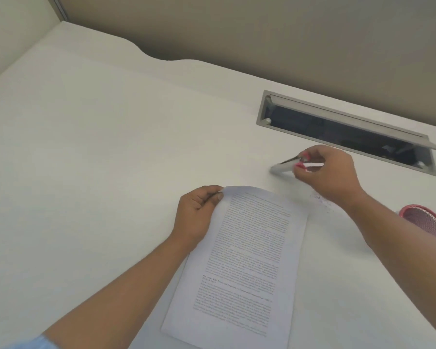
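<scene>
Both hands gripped. The left hand (195,212) pinched the printed sheet (244,268) by its corner; the right hand (325,172) clamped a blurred grey tool (281,168).

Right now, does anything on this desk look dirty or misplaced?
Small dark specks dot the white desk beside the right hand; their nature is unclear. The printed white paper sheet lifts at one corner only because the left hand pinches it.

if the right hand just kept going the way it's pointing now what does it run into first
Nothing, it seems: the right hand, gripping a blurred grey object, points left over bare desk, likely clearing the printed sheet.
</scene>
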### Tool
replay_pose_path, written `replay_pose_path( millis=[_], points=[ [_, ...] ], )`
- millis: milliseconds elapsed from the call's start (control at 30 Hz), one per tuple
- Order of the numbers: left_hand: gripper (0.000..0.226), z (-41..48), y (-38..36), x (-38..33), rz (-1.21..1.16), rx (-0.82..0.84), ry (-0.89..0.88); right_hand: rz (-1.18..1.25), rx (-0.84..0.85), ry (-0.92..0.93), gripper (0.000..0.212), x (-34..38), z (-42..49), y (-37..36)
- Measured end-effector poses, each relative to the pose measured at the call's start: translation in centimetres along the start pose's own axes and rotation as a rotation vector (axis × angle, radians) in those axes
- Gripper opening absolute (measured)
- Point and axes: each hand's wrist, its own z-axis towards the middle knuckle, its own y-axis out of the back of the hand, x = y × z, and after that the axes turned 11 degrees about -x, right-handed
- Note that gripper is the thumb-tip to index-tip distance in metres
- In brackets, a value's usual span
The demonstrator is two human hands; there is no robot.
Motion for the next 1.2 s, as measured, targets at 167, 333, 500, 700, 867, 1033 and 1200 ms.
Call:
replay_pose_path(
  millis=[167,333,500,700,867,1033,1200],
  points=[
    [0.041,-0.1,0.0,0.0,-0.016,-0.012,-0.003,0.631,0.071,-0.185,0.03,2.8,-0.6,1.6],
    [0.043,-0.2,0.0,0.0,-0.016,-0.012,-0.024,0.432,0.289,0.029,0.015,4.6,-2.0,0.5],
    [0.039,-0.3,0.0,0.0,0.014,-0.008,-0.063,-0.102,0.47,0.443,0.038,6.0,-3.0,-1.2],
    [0.047,-0.5,0.0,-0.1,0.051,-0.003,-0.124,-0.353,0.4,0.722,0.039,7.1,-3.1,-3.0],
    [0.039,-0.4,-0.1,0.0,0.052,-0.005,-0.134,-0.411,0.445,0.801,0.038,7.9,-2.7,-3.5],
    [0.036,-0.4,-0.3,0.2,0.056,-0.005,-0.128,-0.429,0.505,0.789,0.039,8.2,-2.5,-3.2],
    [0.037,-0.3,-0.2,0.4,0.062,0.011,-0.163,-0.48,0.517,0.827,0.04,8.2,-2.8,-3.5]
  ],
)
